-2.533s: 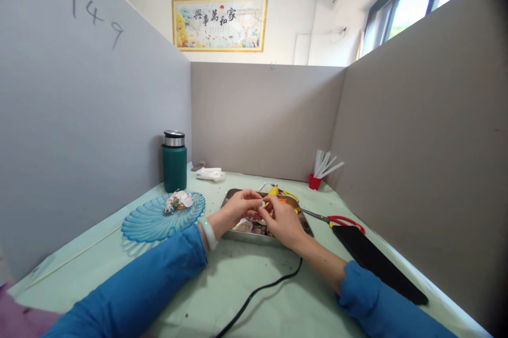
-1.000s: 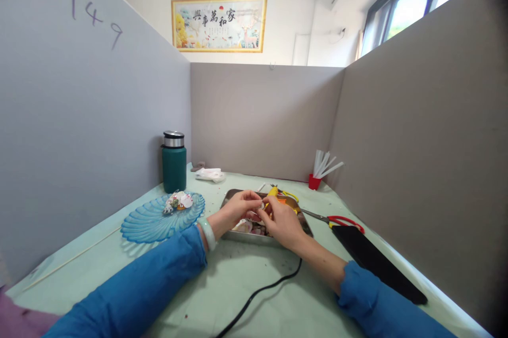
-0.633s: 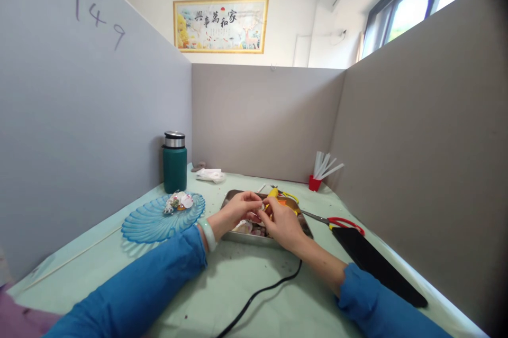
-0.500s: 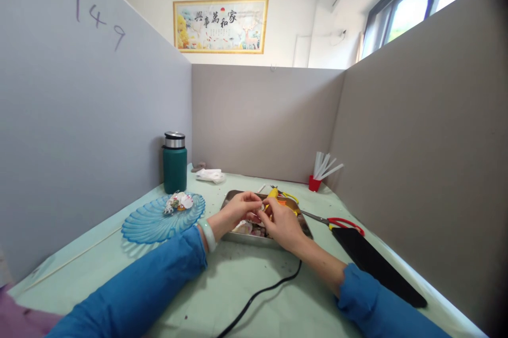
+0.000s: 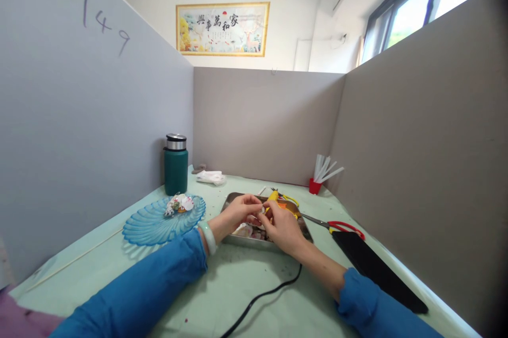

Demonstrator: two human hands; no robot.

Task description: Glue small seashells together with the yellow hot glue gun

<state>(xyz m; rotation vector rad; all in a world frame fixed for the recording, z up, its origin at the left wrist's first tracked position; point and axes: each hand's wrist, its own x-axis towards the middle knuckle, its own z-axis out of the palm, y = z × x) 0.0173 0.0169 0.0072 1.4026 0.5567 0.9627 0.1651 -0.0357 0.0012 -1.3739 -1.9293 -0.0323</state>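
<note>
Over a metal tray (image 5: 254, 243), my left hand (image 5: 240, 211) and my right hand (image 5: 282, 222) meet at their fingertips. A small whitish piece (image 5: 262, 210) is pinched between them, too small to name. Both hands are closed, with fingers curled in. Pale shells (image 5: 244, 230) and other small bits lie in the tray below. Just behind my right hand a yellow glue gun (image 5: 273, 197) is partly hidden. My left wrist wears a pale green bangle (image 5: 208, 236).
At left are a blue scalloped plate (image 5: 145, 224) bearing shell pieces (image 5: 180, 203) and a green bottle (image 5: 175, 169). Scissors (image 5: 345, 227) and a black flat object (image 5: 377, 269) lie at right. A red cup (image 5: 315, 186) holds white sticks. A black cable (image 5: 265, 293) crosses the front.
The whole view has shifted slightly, so the surroundings sit a little lower in the picture. My hands stay together over the tray, with only slight finger movement.
</note>
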